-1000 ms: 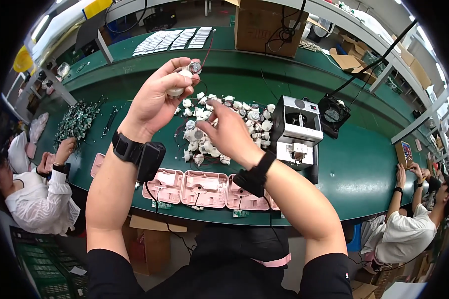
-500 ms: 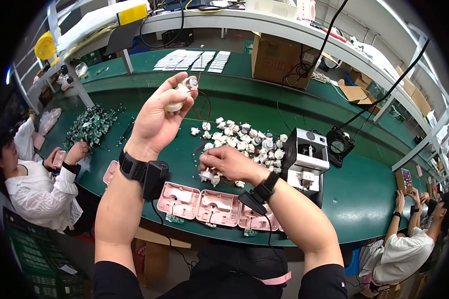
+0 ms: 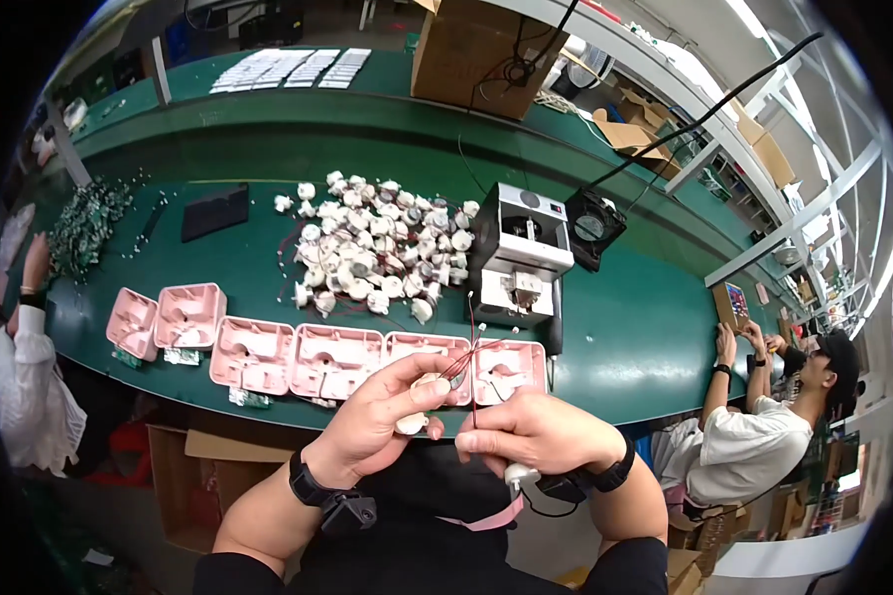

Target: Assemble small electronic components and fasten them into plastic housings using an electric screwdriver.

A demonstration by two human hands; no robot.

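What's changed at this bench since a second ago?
The right grip has drawn back from the pile of white motor units toward the body, with a motor unit now in it. The left grip, raised before, has come down toward the body, still holding white parts. The silver machine and pink shells stayed on the bench.

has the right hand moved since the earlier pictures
Yes, toward the near side: judged against the green table, the right hand was over the pile of white parts and is now at the near edge.
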